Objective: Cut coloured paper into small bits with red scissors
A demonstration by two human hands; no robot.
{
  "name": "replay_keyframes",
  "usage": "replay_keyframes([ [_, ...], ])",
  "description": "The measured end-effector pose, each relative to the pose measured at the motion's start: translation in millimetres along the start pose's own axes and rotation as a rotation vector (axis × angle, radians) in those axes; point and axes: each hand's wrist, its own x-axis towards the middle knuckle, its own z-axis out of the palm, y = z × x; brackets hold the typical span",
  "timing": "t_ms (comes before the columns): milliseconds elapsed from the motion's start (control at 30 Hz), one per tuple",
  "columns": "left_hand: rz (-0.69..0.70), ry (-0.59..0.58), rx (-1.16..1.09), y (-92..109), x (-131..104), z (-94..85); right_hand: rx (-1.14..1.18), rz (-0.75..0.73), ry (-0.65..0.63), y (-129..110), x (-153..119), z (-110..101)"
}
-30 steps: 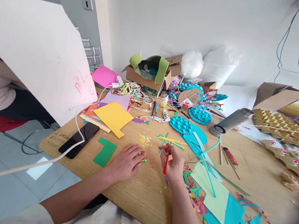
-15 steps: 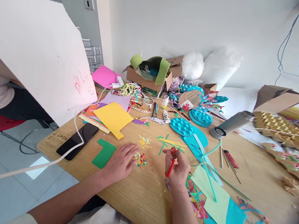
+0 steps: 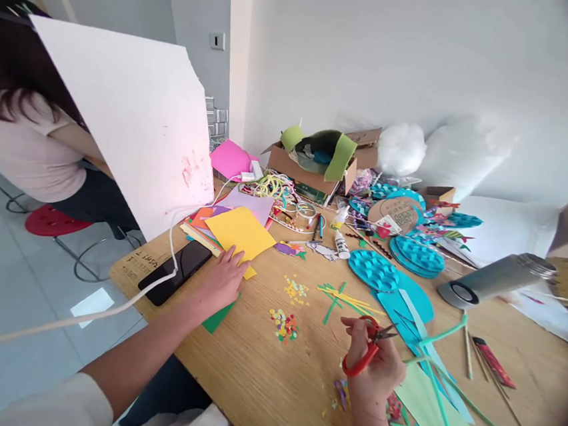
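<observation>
My left hand [image 3: 224, 281] reaches over the near edge of a yellow paper sheet [image 3: 244, 233], its fingers stretched out and touching it. Under my left wrist, a green paper piece [image 3: 218, 317] is partly hidden. My right hand [image 3: 374, 366] is closed around red-handled scissors [image 3: 362, 364], whose blades point right. Between my hands lie a pile of small yellow paper bits [image 3: 295, 289] and a pile of mixed-colour bits [image 3: 284, 325]. Thin green and yellow paper strips [image 3: 350, 300] lie crossed beyond my right hand.
A black phone [image 3: 178, 273] with a white cable [image 3: 125, 301] across it lies at the left edge. Blue egg-tray pieces [image 3: 374, 268], a glue bottle [image 3: 342, 245] and a metal flask [image 3: 498, 280] stand further back. A person in a light shirt [image 3: 33, 149] sits behind a white board [image 3: 137, 118].
My left hand has moved from beside the mixed bits, left and away from me, onto the yellow sheet. The view has turned left. The scissors remain in my right hand.
</observation>
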Motion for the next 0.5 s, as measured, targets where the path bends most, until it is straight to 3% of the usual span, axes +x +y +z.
replay_keyframes([
  [133, -0.002, -0.023, -0.004, -2.6, 18.0, -0.5, 0.019, 0.024, 0.019, 0.2, 0.8, 0.9],
  [233, -0.019, -0.048, -0.033, -7.4, 28.1, -7.8, 0.065, 0.045, 0.097, -14.5, 4.4, -4.8],
  [333, -0.070, -0.024, -0.043, -17.2, 36.0, -14.1, 0.114, 0.078, 0.270, -36.9, 14.0, -18.7],
  [500, -0.311, 0.188, -0.055, -39.2, 53.8, -18.2, 0.080, -0.009, 0.586, -62.0, 36.0, -57.7],
])
